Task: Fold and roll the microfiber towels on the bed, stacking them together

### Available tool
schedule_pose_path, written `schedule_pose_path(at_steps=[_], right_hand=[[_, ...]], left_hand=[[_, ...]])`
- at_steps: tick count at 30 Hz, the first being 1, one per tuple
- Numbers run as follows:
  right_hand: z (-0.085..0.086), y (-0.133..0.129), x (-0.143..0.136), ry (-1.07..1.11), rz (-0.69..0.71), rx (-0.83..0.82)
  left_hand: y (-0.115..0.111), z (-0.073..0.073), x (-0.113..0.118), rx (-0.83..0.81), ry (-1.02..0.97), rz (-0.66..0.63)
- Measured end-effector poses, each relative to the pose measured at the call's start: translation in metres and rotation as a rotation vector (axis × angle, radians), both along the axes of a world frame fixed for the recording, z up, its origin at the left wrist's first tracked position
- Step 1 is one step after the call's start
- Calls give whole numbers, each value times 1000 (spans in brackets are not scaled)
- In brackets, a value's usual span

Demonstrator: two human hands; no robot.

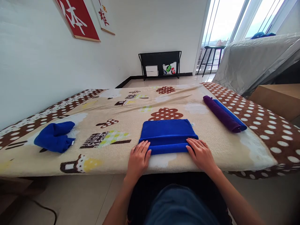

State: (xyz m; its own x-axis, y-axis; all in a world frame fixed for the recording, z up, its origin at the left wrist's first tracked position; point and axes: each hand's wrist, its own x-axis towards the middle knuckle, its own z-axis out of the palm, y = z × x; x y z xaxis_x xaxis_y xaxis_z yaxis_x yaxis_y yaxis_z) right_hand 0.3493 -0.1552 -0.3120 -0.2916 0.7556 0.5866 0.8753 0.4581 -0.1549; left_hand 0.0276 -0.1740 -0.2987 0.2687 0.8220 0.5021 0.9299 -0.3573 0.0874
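A blue cloth (169, 128) lies in front of me, its near edge folded over into a low roll. At the left end of this roll, my left hand (139, 157) grips the cloth with fingers on top and thumb at the near side. My right hand (201, 153) holds the right end in the same way. To the left sits a crumpled blue cloth (55, 136). On the right, a purple rolled cloth (221, 114) lies against a blue rolled cloth (231, 115).
The cloths lie on a patterned blanket (154, 162) with brown dotted borders. Beyond it stands a black rack (160, 58) by the wall. A cardboard box (276, 98) and a grey-covered object (255, 59) are at the right, near a stool (212, 56).
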Motion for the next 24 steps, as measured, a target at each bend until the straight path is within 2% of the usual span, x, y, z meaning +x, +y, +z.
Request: schedule_pose_path(at_steps=[3, 5, 7, 9, 12, 13, 15, 17, 20, 24], right_hand=[[-2, 2, 15, -14, -70, 20], [1, 1, 12, -22, -121, 36], [6, -1, -1, -10, -148, 50], [12, -4, -21, 10, -103, 44], [19, -7, -57, 2, 67, -21], [19, -6, -67, -9, 105, -46], [20, -4, -79, -21, 103, -77], [19, 0, -81, -23, 32, -93], [18, 6, -65, -31, -75, -106], [11, 11, -28, -53, -175, -97]], left_hand=[[-2, 2, -10, 35, -2, 74], [-4, 7, -4, 56, -6, 113], [-6, 12, 12, 59, -14, 115], [-6, 17, 34, 17, -8, 27], [-3, 20, 67, -93, 22, -163], [0, 20, 75, -118, 26, -193], [6, 17, 82, -140, 7, -168], [11, 14, 77, -136, -35, -63], [15, 8, 52, -93, -77, 117], [13, 3, 15, -35, -65, 182]])
